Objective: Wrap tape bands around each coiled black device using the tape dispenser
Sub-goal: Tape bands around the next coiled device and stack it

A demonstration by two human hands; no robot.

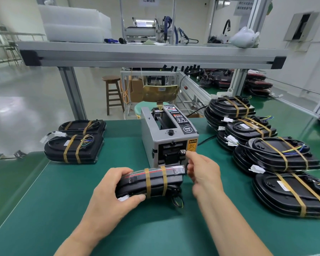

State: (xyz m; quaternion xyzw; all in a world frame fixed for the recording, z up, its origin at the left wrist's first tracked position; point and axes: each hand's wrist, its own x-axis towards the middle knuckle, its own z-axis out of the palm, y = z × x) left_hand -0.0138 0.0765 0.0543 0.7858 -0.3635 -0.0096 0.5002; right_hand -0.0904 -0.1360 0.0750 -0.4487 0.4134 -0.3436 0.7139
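Note:
My left hand (116, 191) grips a stack of black devices (155, 183) on its edge, just in front of the grey tape dispenser (169, 137). Two tan bands circle the stack, and clear tape shows on its top near the right end. My right hand (201, 172) is at the stack's right end, below the dispenser's outlet, with its fingers curled; motion blur hides whether they pinch a tape strip.
Two banded black stacks (74, 145) lie at the left of the green table (44, 200). Several banded stacks (277, 156) crowd the right side. A metal frame shelf (151, 52) spans overhead. A wooden stool (113, 93) stands beyond the table.

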